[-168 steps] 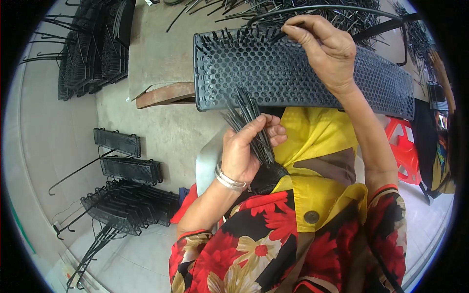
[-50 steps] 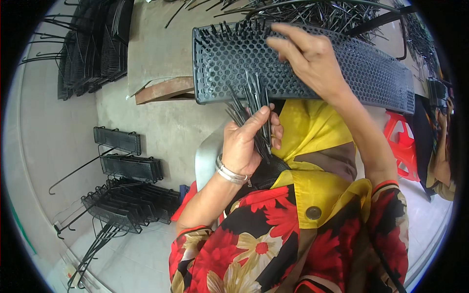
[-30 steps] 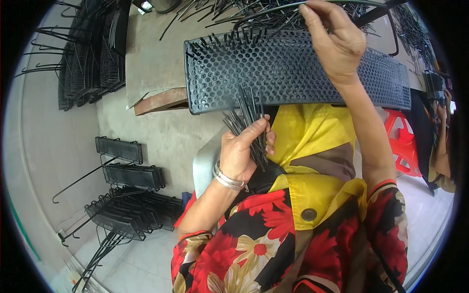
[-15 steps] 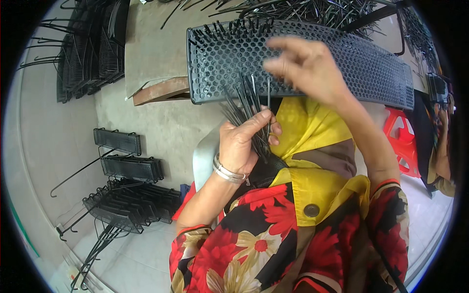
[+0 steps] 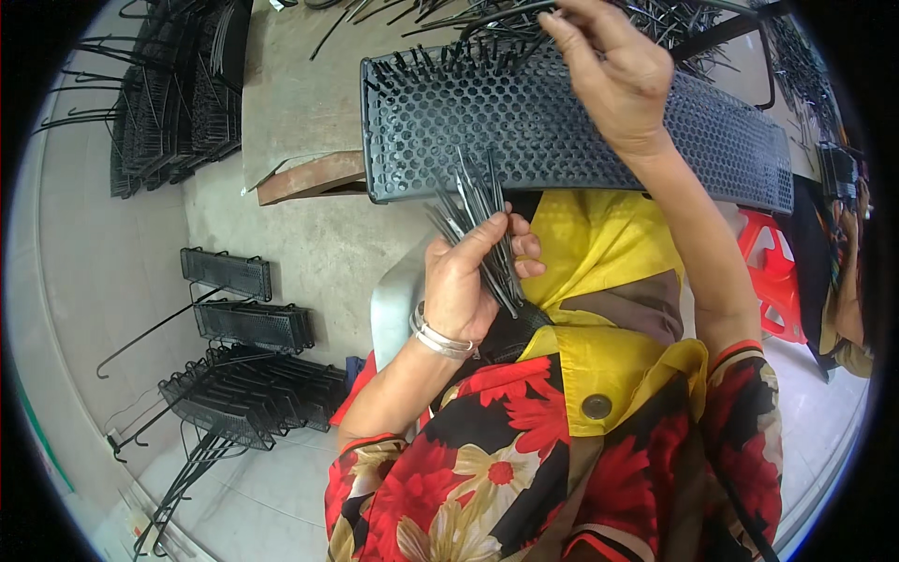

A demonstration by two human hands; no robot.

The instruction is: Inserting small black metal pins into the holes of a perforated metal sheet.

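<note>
My left hand (image 5: 468,272) is closed around a bundle of thin black strips (image 5: 476,204), which fan out upward past the near edge of a long black perforated metal panel (image 5: 468,122). Over the panel's far edge is my right hand (image 5: 623,80), thumb and fingertips drawn close together; whether they pinch a strip is too unclear to see. Several short black strips (image 5: 445,64) stand up in a row from the holes along the panel's far left edge. The panel lies crosswise above my lap.
Loose black strips (image 5: 646,23) are heaped beyond the panel. Black wire-mesh baskets with long hooked rods (image 5: 253,389) lie on the floor at left, and more are stacked (image 5: 178,94) at far left. A red plastic stool (image 5: 775,272) and another person's arm (image 5: 847,281) are at right.
My right hand has moved up and away from the bundle, to the panel's far edge. The left hand stays nearly in place, still gripping the strips.
</note>
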